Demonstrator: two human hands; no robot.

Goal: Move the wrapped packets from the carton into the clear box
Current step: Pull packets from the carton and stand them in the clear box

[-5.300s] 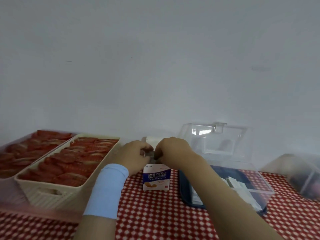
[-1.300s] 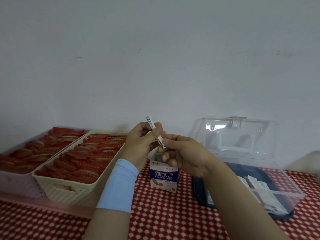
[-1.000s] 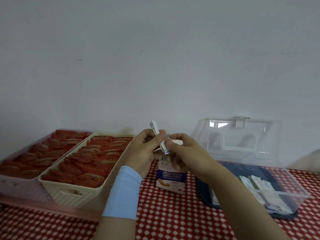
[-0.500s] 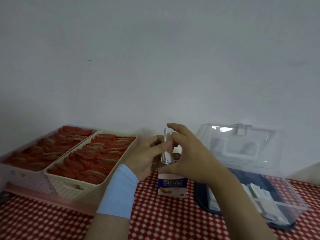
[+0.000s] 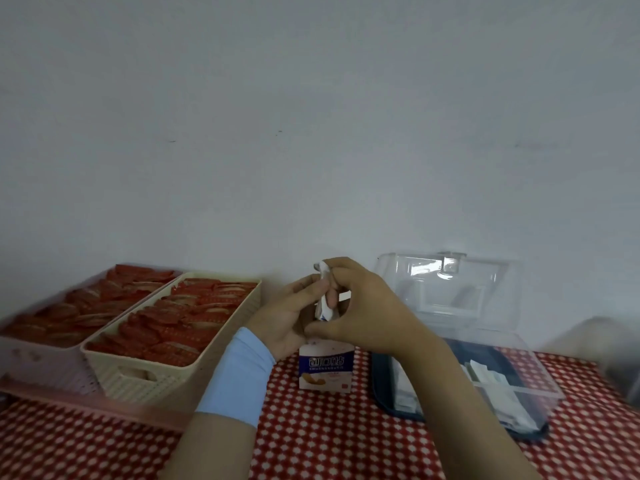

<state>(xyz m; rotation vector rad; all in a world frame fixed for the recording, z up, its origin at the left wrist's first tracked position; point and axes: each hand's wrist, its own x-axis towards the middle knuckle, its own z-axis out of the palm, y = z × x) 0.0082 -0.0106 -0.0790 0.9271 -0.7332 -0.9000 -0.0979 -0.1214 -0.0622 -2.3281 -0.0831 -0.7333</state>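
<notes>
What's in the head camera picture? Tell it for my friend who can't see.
A left hand and a right hand hold a small white packet just above a little carton on a red checked cloth. On the right, an open clear box holds more white packets; on the left, two baskets hold red packets.

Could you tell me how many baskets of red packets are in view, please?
2: a pink basket at the far left, and a cream basket just right of it.

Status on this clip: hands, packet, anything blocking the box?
Left hand and right hand pinch one packet above the carton. Clear box open, other packets inside. Path looks unobstructed.
</notes>
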